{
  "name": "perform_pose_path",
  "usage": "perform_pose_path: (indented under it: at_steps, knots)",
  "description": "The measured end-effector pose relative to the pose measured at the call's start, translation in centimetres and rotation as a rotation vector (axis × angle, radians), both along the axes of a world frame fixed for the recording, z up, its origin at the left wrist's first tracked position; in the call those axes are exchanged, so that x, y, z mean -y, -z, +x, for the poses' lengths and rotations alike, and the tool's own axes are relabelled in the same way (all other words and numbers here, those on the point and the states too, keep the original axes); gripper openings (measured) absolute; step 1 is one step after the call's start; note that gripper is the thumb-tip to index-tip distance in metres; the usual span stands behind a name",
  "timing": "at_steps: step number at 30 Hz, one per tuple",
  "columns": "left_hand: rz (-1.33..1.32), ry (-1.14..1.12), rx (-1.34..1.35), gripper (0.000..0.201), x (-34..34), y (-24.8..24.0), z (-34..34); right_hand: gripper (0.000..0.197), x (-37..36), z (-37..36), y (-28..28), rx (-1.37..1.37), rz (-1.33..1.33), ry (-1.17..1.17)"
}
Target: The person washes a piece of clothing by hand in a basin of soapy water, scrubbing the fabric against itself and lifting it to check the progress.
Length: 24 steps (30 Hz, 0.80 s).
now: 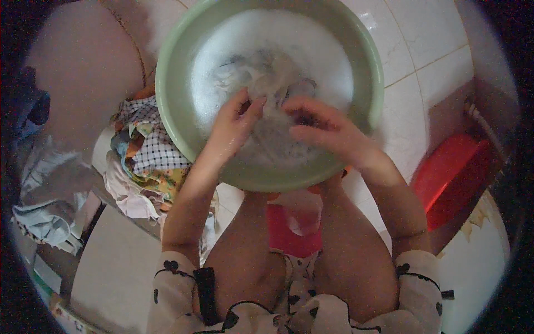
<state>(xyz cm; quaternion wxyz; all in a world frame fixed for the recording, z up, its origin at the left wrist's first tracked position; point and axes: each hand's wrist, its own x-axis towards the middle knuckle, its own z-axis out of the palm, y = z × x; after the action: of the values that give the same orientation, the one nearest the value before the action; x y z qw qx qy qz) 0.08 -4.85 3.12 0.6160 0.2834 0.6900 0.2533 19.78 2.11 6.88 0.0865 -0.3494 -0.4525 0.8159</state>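
Note:
A large pale green basin [168,106] holds cloudy, foamy water. Wet whitish cloth [272,72] lies bunched in its middle, partly under the suds. Over the left part of the water is my left hand [236,119], its fingers bent and a gap showing between thumb and fingers. My right hand [320,125] is across from it, thumb apart from the outstretched fingers. Both hands are close to the near side of the cloth; I cannot tell whether the fingertips touch it. I see nothing held in either hand.
To the basin's left is a heap of clothes [161,150], some checked and flowered. Grey and whitish garments [50,195] lie farther left. A red plastic basin [453,175] leans at the right. Pale tiles [409,106] cover the floor.

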Motion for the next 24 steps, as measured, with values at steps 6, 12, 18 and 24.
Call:
perform_pose_path:
  at_steps: [6, 12, 18, 24]
  knots:
    - [0.239, -0.379, 0.365, 0.032, 1.5, -2.7, 0.5, 0.042, 0.5, -0.5, 2.6, 0.292, -0.179, 0.148]
    - [0.206, -0.321, 0.478, 0.032, 2.4, -5.0, 0.6, 0.034, -0.9, -2.4, 3.8, 0.007, 0.158, -0.135]
    - [0.34, -0.558, 0.217, 0.028, 1.1, -4.8, 0.2, 0.02, -1.2, -1.0, 1.8, 0.323, 0.356, 0.06]
    - [0.295, -0.507, 0.095, 0.025, 1.8, -5.2, -0.2, 0.016, -1.4, 0.0, -0.3, 0.332, 0.482, 0.173]
